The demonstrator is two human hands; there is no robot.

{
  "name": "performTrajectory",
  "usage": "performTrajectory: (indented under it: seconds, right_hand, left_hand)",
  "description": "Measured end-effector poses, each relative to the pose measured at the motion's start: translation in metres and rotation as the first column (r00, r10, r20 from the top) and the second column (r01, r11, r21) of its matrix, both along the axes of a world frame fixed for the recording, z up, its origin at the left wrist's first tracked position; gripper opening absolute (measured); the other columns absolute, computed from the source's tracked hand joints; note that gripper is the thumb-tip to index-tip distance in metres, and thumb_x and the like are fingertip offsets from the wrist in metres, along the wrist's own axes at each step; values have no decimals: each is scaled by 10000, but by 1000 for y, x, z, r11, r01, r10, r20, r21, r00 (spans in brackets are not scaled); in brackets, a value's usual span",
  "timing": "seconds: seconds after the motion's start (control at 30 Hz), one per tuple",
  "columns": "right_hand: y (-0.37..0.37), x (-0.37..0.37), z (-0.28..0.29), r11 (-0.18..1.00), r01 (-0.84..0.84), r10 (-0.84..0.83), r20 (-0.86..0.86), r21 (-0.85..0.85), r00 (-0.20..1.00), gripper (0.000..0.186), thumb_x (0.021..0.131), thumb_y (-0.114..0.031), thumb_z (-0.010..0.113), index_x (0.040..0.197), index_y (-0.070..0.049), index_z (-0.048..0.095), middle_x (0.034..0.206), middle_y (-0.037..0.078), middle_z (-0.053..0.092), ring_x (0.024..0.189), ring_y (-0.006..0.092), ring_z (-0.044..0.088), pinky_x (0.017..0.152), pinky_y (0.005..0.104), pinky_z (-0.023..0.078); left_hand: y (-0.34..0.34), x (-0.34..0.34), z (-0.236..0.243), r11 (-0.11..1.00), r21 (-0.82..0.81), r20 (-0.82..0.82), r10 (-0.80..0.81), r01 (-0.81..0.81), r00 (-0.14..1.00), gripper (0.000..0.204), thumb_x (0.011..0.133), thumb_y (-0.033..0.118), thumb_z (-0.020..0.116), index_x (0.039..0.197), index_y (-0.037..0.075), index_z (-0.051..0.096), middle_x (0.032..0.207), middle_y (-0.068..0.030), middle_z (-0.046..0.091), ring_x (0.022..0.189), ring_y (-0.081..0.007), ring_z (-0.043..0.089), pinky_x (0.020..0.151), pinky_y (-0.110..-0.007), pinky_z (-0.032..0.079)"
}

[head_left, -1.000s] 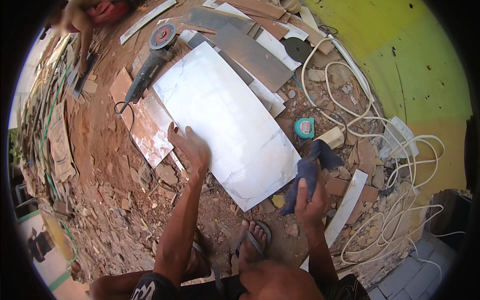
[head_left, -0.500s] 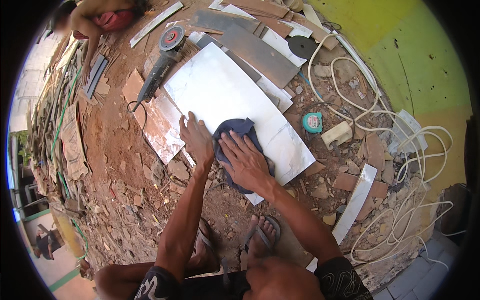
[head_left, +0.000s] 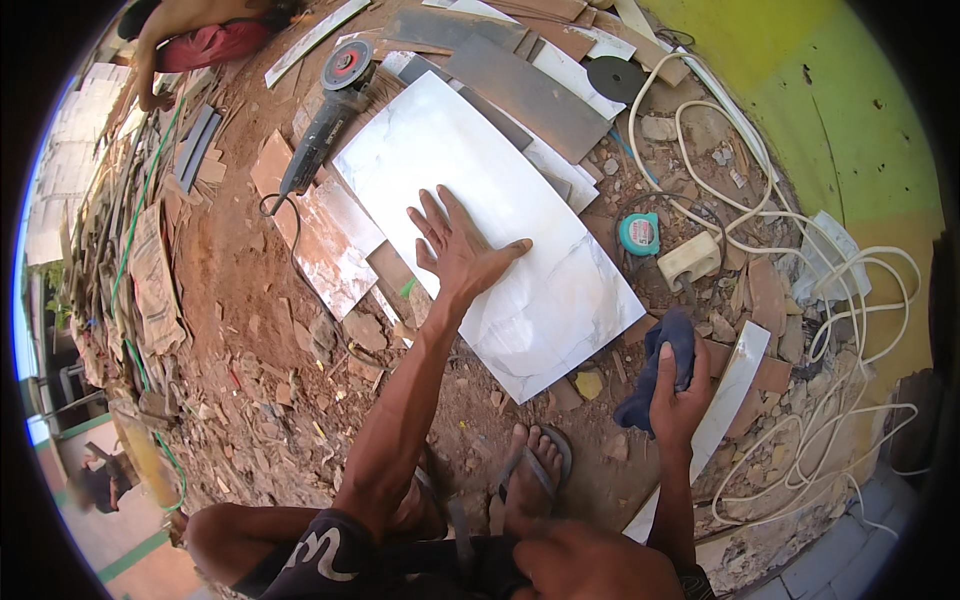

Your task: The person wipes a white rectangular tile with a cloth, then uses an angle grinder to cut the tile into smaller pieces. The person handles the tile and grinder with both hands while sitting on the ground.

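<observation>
A white marble-look tile (head_left: 545, 310) lies on a heap of offcuts in the middle of the ground. My left hand (head_left: 455, 245) lies spread on the tile with nothing held. My right hand (head_left: 678, 395) grips a bunched dark navy cloth (head_left: 635, 400) off the tile's lower right corner. An angle grinder (head_left: 320, 130) with a red-centred disc lies at the tile's upper left. A teal tape measure (head_left: 638, 233) and a cream socket block (head_left: 685, 258) sit to the tile's right.
A co-worker (head_left: 215, 45) crouches at top left; another person (head_left: 98, 485) is at lower left. Loose white cable (head_left: 775, 440) loops along the right beside a yellow-green wall (head_left: 830, 140). A black disc (head_left: 612, 78) lies among tile offcuts. Rubble and a long white strip (head_left: 730, 380) surround my feet.
The cloth went onto the tile under my right hand, then came off to the right. My left hand moved rightward onto the tile's middle. The co-worker's hand has left the grey strips.
</observation>
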State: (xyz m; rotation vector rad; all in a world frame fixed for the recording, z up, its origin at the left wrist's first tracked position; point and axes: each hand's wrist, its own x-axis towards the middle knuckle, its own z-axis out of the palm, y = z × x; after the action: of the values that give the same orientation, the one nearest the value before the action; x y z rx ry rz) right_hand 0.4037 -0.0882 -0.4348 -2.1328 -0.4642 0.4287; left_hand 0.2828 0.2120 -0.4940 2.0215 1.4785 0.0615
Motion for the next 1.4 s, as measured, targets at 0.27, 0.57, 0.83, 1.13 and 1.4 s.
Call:
performTrajectory:
  seconds: [0.27,0.57,0.83,1.13,1.4]
  right_hand:
    - [61,-11,-37,991,13,5,-128,137,992,496,1013,-260,625,1395,44,531,1255,224,654,1137,283,645,964,370,495]
    - [61,-15,-32,978,60,-9,-246,200,969,429,1019,-258,622,1347,17,594,1186,168,688,1052,202,651,911,338,510]
    - [59,-14,-34,989,71,-28,-313,127,949,438,1021,-303,616,1322,16,613,1141,151,694,1027,214,653,899,351,506]
    - [63,-17,-37,980,92,-41,-274,179,961,427,1023,-307,613,1293,22,623,1112,145,695,992,215,649,870,354,507]
    - [66,-20,-36,976,153,-95,-331,155,939,416,1027,-305,602,1272,29,626,1108,154,689,980,213,647,857,349,508]
  left_hand:
    - [-2,11,1,1000,3,-21,17,-17,1000,1571,541,646,868,1591,-18,-94,1644,-299,-161,1504,-434,-261,1152,-657,-90]
    - [-3,15,1,1000,8,-25,17,-17,1000,1577,540,675,857,1588,-22,-93,1645,-303,-144,1514,-426,-239,1154,-666,-59]
    - [-6,21,7,999,26,-27,22,-21,999,1552,554,635,869,1585,-44,-72,1648,-310,-109,1530,-429,-179,1177,-622,-22]
    - [-8,32,5,998,30,-32,61,-60,998,1541,577,646,846,1577,-55,-96,1647,-305,-114,1528,-439,-176,1178,-622,-32]
    - [-8,48,12,994,10,-42,105,-105,994,1551,569,637,858,1577,-53,-98,1652,-294,-126,1533,-414,-185,1176,-634,-11]
